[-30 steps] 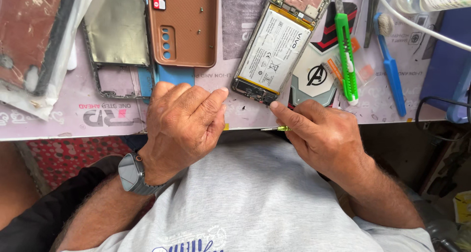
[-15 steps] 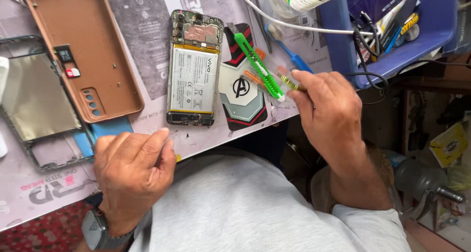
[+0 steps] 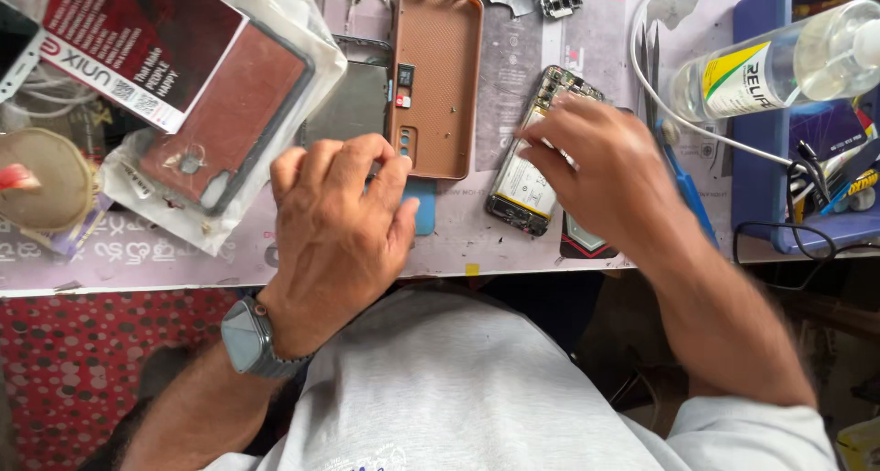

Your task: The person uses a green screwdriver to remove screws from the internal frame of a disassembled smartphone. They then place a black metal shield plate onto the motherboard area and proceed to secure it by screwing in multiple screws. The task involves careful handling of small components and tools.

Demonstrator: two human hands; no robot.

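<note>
My left hand (image 3: 339, 224) hovers at the front of the work mat, fingers loosely curled and slightly apart, nothing visible in them. Its fingertips are next to a brown phone back cover (image 3: 435, 77) and a small blue piece (image 3: 423, 210). A grey wristwatch (image 3: 243, 338) sits on that wrist. My right hand (image 3: 605, 169) is blurred and lies over an opened phone (image 3: 527, 182) whose battery and circuit board show. Its fingertips touch the phone's upper part. Whether it holds anything is hidden.
A dark metal phone frame (image 3: 348, 104) lies left of the brown cover. At the left is a bagged brown case (image 3: 229, 104). A clear bottle (image 3: 779, 63) rests on a blue tray (image 3: 756, 159) at the right, by a white cable (image 3: 642, 68) and a blue tool (image 3: 687, 191).
The view swung left and downward. My right hand moved from the green tool at the right onto the opened phone. My left hand came up beside the brown cover, its fingers loosened.
</note>
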